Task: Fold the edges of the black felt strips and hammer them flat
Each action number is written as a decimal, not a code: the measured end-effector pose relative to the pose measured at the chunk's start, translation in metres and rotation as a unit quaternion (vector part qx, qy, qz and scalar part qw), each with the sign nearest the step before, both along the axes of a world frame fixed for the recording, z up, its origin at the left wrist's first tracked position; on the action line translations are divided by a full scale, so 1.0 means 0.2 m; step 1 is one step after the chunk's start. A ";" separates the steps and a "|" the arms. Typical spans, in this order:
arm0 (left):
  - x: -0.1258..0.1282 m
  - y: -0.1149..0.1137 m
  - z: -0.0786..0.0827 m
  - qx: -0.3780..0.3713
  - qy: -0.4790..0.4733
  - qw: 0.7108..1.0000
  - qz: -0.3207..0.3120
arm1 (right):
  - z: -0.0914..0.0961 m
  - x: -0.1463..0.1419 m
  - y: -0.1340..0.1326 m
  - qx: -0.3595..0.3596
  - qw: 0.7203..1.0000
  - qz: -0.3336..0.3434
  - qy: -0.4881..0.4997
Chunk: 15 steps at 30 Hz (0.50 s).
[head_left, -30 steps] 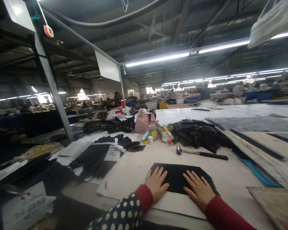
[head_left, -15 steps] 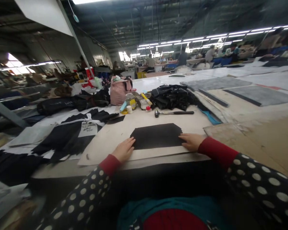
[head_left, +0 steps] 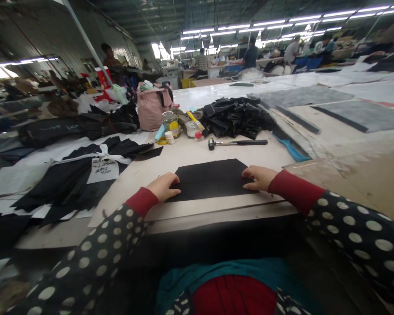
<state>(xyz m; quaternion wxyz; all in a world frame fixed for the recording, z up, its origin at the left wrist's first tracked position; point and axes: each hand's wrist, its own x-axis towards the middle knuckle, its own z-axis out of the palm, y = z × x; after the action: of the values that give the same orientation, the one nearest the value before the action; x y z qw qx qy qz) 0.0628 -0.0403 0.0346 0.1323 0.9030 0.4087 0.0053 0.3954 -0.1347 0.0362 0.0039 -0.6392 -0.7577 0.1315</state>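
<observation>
A flat black panel (head_left: 210,179) with slanted upper corners, of fabric or leather, lies on the pale board in front of me. My left hand (head_left: 163,186) is at its left end, fingers curled and thumb pressed on the edge. At the opposite end, my right hand (head_left: 260,178) grips the right edge between thumb and bent fingers. Whether the panel is one layer or several I cannot tell now. Just beyond it rests a hammer (head_left: 238,143) with a dark handle, touched by neither hand.
Behind the hammer is a heap of black pieces (head_left: 234,116). A glass jar (head_left: 170,122), a small white bottle (head_left: 169,138) and a pink bag (head_left: 153,107) stand to its left. Black cloth bundles with a handwritten label (head_left: 103,169) lie at left. Grey sheets (head_left: 364,114) cover the right side.
Both hands have gone from lying flatter at the panel's ends to curled fingers gripping its edges. The panel's stepped right edge now looks more even. My view has tilted down slightly.
</observation>
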 end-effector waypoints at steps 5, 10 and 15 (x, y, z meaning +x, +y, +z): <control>0.03 0.02 0.02 -0.015 0.031 0.999 -0.001 | -0.01 -0.01 0.04 -0.018 0.999 0.005 -0.035; 0.02 0.00 0.00 -0.082 0.001 0.995 0.058 | -0.01 -0.03 0.03 -0.038 0.998 -0.051 0.014; -0.05 -0.05 -0.04 -0.174 -0.163 0.965 0.112 | -0.06 0.01 -0.01 -0.055 0.985 -0.096 0.130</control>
<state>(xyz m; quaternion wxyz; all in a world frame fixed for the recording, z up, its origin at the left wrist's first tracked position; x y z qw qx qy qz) 0.0519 -0.0508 0.0263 0.3509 0.8015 0.4746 0.0959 0.3974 -0.1364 0.0240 0.0800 -0.6854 -0.6779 0.2535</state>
